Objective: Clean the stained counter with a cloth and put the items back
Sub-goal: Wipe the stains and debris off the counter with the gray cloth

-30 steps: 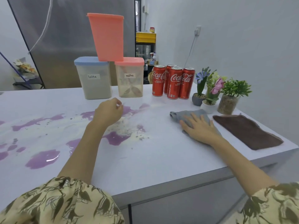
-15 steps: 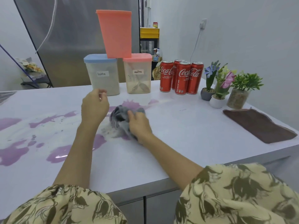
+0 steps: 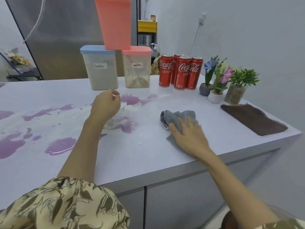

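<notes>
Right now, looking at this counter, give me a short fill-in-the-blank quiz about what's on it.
1. The right hand presses flat on the ___ cloth.
2. The blue-lidded container is labelled ___.
3. The spilled puddles on the counter are ___ in colour.
4. The left hand holds ___.

Missing words: grey; latte; purple; nothing

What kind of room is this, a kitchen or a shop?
Probably a small café or pantry counter: tubs labelled latte and mocha, a cluster of cola cans, and a large steel fridge behind.
</notes>
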Tool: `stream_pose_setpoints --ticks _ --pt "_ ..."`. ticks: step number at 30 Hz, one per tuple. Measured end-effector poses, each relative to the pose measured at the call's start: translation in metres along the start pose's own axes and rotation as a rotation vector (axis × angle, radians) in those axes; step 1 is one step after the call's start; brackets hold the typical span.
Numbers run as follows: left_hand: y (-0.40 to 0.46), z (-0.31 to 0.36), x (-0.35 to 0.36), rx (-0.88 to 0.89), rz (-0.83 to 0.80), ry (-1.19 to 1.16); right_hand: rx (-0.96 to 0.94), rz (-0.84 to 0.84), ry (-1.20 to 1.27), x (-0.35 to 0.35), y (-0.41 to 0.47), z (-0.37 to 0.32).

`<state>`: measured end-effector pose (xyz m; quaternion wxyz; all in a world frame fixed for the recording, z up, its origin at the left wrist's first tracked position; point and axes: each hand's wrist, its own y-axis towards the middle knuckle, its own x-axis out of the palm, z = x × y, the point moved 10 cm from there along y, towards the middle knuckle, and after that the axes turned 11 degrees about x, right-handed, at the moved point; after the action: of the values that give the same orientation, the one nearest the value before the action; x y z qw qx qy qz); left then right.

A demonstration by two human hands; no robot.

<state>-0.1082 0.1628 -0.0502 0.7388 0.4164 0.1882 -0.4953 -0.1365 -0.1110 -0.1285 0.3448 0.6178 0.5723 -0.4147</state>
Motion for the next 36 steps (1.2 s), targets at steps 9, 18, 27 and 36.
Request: stream_pose_setpoints --ticks 9,18,27,36 --pt "-0.007 -0.004 -0.027 0.041 0.136 0.036 -0.143 -0.048 0.131 0.06 -0.033 -0.143" --pt "0.015 0.023 -0.012 0.09 0.147 0.067 -0.023 -0.038 1.222 -0.031 0.023 -0.076" --pt "0.05 0.052 0.066 0.127 -0.056 0.118 0.093 0.172 0.514 -0.067 0.126 0.035" --pt "0.067 0.043 0.057 0.147 0.115 0.173 -0.315 -0.02 0.052 0.022 0.121 -0.091"
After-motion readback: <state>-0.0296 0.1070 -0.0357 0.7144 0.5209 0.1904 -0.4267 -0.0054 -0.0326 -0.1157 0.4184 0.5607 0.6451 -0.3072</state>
